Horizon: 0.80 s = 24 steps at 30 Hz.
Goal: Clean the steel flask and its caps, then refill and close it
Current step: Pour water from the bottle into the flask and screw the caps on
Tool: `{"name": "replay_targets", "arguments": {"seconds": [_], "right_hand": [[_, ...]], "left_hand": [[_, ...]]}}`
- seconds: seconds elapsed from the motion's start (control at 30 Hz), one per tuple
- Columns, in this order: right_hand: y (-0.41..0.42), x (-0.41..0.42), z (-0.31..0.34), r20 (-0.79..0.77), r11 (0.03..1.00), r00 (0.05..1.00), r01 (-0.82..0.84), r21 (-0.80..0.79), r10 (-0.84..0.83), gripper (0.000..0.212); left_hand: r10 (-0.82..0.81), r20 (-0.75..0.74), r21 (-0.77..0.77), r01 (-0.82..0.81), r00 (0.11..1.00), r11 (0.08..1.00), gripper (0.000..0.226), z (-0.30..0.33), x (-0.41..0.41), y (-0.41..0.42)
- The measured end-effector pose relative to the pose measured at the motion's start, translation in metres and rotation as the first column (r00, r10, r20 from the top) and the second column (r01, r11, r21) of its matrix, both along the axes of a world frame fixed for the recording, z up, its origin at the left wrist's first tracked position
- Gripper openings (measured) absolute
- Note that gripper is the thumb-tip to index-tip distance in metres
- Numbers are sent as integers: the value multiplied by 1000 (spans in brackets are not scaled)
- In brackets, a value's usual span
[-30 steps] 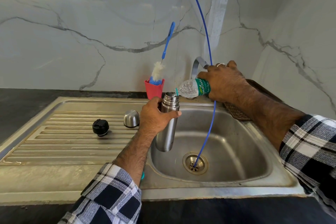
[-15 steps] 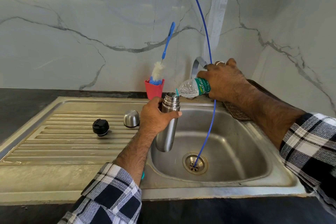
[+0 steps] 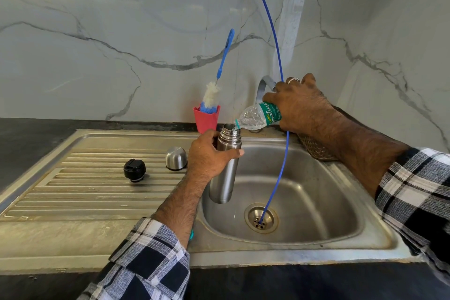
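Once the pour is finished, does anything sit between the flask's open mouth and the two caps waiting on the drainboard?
Nothing visible does. The black inner cap and steel outer cap stand apart on the bare drainboard, just left of the left hand holding the flask.

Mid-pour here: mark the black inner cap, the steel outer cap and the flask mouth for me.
black inner cap (image 3: 134, 169), head view, on its domed top, standing on the drainboard.
steel outer cap (image 3: 175, 157), head view, on its rounded side.
steel flask (image 3: 228, 127), head view, on the open mouth's rim.
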State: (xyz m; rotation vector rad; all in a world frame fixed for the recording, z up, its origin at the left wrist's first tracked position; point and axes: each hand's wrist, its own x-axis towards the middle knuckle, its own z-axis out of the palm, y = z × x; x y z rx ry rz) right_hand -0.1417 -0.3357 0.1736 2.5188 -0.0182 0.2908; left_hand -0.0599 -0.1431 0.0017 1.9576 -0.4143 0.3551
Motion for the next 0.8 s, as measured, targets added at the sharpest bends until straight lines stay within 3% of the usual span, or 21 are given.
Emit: {"name": "replay_targets", "arguments": {"seconds": [0.5, 0.8], "right_hand": [[4, 6, 3, 27, 994, 998, -51, -98, 54, 76], [11, 13, 10, 60, 949, 983, -150, -276, 173, 88]], "left_hand": [[1, -11, 22, -1, 1000, 1000, 67, -2, 0, 0], [-54, 3, 25, 54, 999, 998, 67, -3, -4, -2]]}}
